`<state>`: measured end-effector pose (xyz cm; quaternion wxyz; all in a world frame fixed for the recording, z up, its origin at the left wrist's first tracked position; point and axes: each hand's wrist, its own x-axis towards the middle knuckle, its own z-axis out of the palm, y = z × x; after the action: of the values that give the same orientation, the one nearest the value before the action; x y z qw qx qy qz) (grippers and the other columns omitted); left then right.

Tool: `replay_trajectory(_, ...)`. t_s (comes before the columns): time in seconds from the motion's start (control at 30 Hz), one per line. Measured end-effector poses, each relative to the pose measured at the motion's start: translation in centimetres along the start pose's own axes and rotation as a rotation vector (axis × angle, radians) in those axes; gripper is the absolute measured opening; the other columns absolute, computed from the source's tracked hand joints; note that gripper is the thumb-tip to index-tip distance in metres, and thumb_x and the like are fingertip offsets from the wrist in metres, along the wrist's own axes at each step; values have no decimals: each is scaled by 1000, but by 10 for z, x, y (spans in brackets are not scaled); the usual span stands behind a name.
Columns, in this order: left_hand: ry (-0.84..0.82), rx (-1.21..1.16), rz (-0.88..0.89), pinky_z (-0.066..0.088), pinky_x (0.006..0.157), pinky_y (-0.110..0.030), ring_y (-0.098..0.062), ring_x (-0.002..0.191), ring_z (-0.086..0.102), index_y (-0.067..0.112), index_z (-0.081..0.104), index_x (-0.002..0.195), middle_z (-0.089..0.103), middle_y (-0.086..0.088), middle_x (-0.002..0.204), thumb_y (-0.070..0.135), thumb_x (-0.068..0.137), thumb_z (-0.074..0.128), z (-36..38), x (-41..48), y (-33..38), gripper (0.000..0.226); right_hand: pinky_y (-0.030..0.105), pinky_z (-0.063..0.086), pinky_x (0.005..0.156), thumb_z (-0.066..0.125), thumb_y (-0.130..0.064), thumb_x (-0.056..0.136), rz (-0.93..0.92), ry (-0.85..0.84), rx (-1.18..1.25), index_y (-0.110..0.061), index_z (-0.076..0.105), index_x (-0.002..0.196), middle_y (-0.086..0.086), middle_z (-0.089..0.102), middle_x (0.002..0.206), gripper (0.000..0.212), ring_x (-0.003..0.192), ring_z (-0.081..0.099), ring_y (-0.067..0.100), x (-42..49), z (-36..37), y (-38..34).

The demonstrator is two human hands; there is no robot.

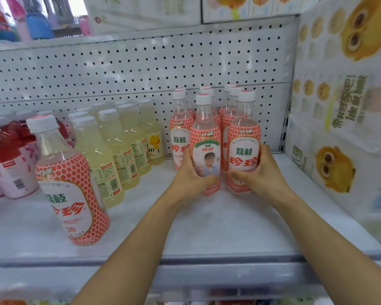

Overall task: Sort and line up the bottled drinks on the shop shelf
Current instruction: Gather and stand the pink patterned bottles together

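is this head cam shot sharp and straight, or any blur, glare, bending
Head view: wide-angle distortion bows the pegboard and the shelf edge; the goods at top left are smeared by blur; small glare streaks sit on the pale yellow bottles; labels on the front lychee bottles read clearly.

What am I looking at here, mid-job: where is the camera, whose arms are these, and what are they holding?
No machine: a person works bare-handed, and the one picture comes from a camera on their head, looking down. The left hand grips a pink-labelled bottle turned photo side forward; the right hand grips the neighbouring bottle. Both stand on the white shelf, in front of more such bottles. A lone bottle of that kind stands front left, near pale yellow drinks and red drinks.
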<state>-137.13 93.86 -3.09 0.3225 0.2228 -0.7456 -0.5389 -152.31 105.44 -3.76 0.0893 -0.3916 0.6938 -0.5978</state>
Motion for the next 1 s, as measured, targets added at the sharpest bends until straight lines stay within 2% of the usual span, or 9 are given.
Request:
replay_trajectory(0.13, -74, 31, -3, 52, 67, -9, 15, 80, 62, 25, 42, 142, 65, 20, 100, 10, 78, 82, -20, -4, -6, 77, 19, 52, 68, 91, -18, 65, 9, -3, -1, -22, 41, 125, -11, 64, 108, 78, 94, 65, 3, 0, -2, -1)
replay_trajectory(0.2, -90, 44, -11, 55, 74, -14, 13, 83, 63, 25, 45, 137, 67, 27, 92, 13, 75, 86, -20, -5, -5, 75, 18, 50, 67, 91, -18, 66, 16, -9, -2, -23, 41, 126, -12, 63, 108, 79, 94, 64, 2, -1, -2, -1)
replay_trajectory(0.33, -188, 36, -36, 53, 95, -29, -7, 112, 64, 42, 38, 135, 65, 12, 123, 13, 68, 88, -10, -3, -5, 88, 19, 50, 67, 92, -20, 65, 24, -13, -2, -25, 41, 128, -12, 63, 110, 80, 96, 64, 4, -1, -2, -1)
replay_trajectory(0.43, -187, 34, -38, 52, 98, -35, -8, 111, 66, 44, 44, 127, 68, 11, 120, 7, 67, 88, -9, -1, -5, 83, 22, 53, 70, 92, -21, 65, 25, -9, -4, -24, 43, 127, -12, 64, 109, 79, 95, 65, 4, -1, -4, -1)
replay_trajectory(0.53, -55, 48, -15, 58, 91, -35, -5, 102, 69, 41, 50, 122, 71, 17, 109, 21, 58, 97, -2, -2, -4, 81, 27, 55, 74, 92, -22, 65, 26, -3, -2, -28, 43, 124, -13, 65, 107, 77, 93, 66, 3, -2, -5, 0)
replay_trajectory(0.63, 110, 107, 17, 55, 97, -45, -20, 119, 60, 29, 47, 133, 61, 1, 127, 40, 52, 97, 11, -1, -4, 96, 28, 55, 76, 91, -22, 67, 25, 3, -7, -29, 42, 126, -15, 63, 107, 77, 94, 64, 1, -3, -4, 0)
replay_trajectory(0.8, 8, 96, -30, 55, 85, -25, -13, 115, 60, 33, 31, 141, 60, 9, 124, 9, 70, 89, 8, 0, -12, 94, 29, 54, 76, 87, -16, 71, 54, 5, -7, -31, 42, 124, -14, 63, 108, 72, 95, 63, 3, 0, -6, 3)
replay_trajectory(0.9, 28, 99, -23, 56, 81, -23, -7, 110, 61, 33, 31, 139, 60, 13, 121, 9, 71, 89, 11, 1, -13, 93, 33, 55, 79, 87, -15, 71, 61, 5, -2, -27, 41, 127, -12, 64, 109, 73, 97, 64, 6, 1, -7, 3)
replay_trajectory(1.0, 49, 101, -10, 55, 94, -31, -10, 117, 58, 29, 31, 140, 58, 8, 128, 11, 71, 89, 16, 0, -10, 92, 33, 55, 80, 86, -13, 71, 52, 7, 9, -25, 41, 128, -13, 63, 109, 73, 95, 63, 3, 1, -6, 4)
